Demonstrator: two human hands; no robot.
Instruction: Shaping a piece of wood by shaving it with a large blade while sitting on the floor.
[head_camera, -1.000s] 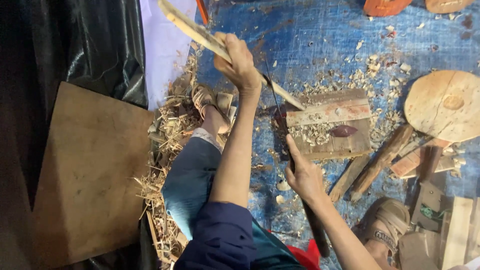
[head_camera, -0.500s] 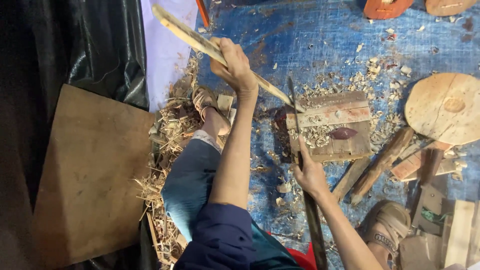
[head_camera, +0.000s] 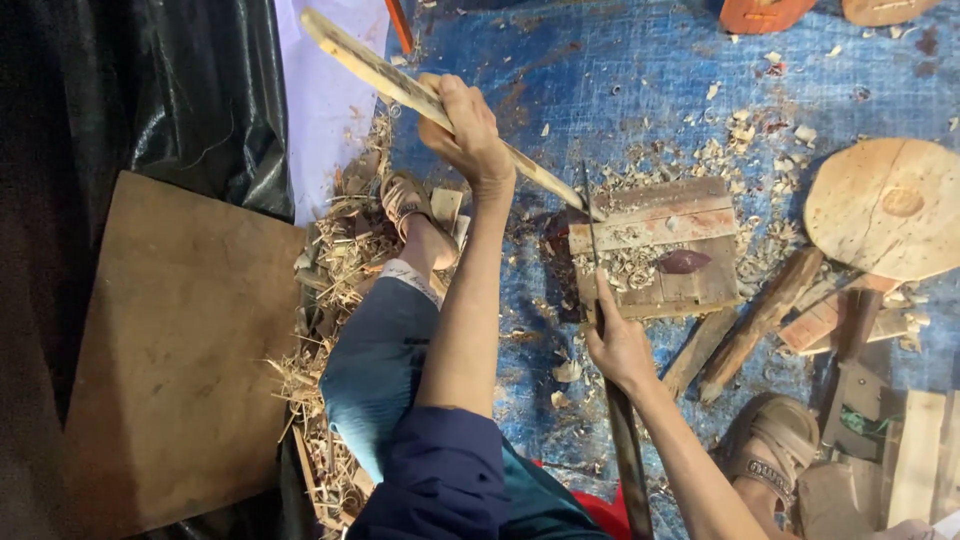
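Observation:
My left hand grips a long pale wooden stick that slants from the upper left down to a square wooden chopping block, its lower tip resting on the block's top edge. My right hand is closed on the handle of a long dark blade that points up toward the stick's tip. Pale wood chips lie on the block beside a dark reddish piece.
A blue tarp covers the floor, strewn with shavings. A flat brown board lies left, black plastic sheeting behind it. A round wooden disc, sticks and scrap wood lie right. My sandalled feet rest nearby.
My right hand has raised the blade from lying low near the block to pointing up at the stick's tip. The left hand and stick have hardly shifted.

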